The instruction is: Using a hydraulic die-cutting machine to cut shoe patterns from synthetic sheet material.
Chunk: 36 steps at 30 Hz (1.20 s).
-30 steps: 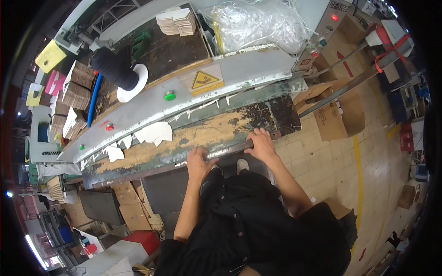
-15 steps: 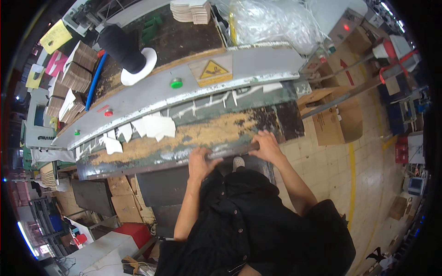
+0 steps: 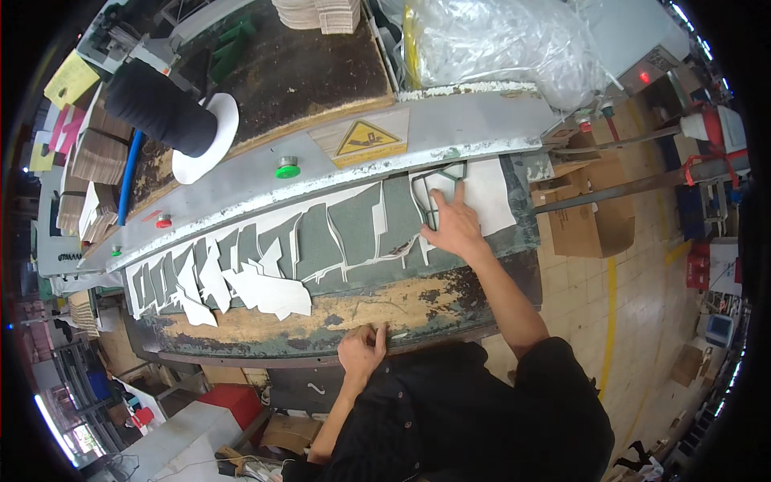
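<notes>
A metal cutting die [image 3: 426, 191] with thin dark-green walls stands on the right end of a white sheet [image 3: 494, 193]. My right hand [image 3: 456, 226] grips the die, thumb and fingers apart along its walls. My left hand [image 3: 363, 349] is curled closed at the front edge of the worn board [image 3: 385, 301], with nothing visible in it. White cut-out pieces [image 3: 269, 291] lie loose on the left part of the board. Beside them, the sheet's leftover strip [image 3: 333, 233] has a row of shaped holes showing the green surface beneath.
Behind the board runs a grey machine beam [image 3: 466, 120] bearing a green button [image 3: 287, 167], a red button [image 3: 164, 221] and a yellow warning sign [image 3: 369, 138]. On top stand a black thread cone [image 3: 161, 108] and a clear plastic bag [image 3: 498, 48]. A cardboard box [image 3: 590, 209] is at right.
The board has slid out from under the beam toward me, exposing more of the sheet. My right hand has moved from the front edge to the die; my left hand stays by the edge, now curled.
</notes>
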Each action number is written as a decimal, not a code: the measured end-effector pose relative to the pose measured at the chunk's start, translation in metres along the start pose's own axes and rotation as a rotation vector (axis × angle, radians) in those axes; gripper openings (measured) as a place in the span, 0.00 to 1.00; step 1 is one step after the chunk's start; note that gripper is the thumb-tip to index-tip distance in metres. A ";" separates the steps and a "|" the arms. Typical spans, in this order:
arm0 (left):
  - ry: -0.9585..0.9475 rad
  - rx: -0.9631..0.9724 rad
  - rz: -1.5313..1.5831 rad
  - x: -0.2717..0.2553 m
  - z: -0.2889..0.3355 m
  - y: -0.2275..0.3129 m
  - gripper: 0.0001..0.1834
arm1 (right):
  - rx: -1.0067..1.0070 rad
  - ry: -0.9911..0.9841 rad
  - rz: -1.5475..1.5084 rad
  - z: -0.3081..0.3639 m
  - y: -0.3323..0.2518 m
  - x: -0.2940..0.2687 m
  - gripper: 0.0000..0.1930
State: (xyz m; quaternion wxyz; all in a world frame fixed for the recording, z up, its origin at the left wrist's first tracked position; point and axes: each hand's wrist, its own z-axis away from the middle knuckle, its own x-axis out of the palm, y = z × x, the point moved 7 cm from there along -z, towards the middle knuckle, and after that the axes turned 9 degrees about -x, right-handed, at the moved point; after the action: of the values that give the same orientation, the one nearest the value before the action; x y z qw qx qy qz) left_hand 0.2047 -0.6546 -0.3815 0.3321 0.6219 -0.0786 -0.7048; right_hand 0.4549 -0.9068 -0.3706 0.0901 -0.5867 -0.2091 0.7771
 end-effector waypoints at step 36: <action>0.498 -0.604 0.813 -0.092 -0.071 -0.183 0.31 | -0.684 -0.284 -0.106 0.166 -0.111 0.062 0.17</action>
State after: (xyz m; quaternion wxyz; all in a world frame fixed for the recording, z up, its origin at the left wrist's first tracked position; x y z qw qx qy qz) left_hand 0.2037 -0.4413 -0.4168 0.7487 0.5665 -0.0260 -0.3435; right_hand 0.2668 -0.8200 -0.3398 -0.1010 -0.4575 -0.4973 0.7302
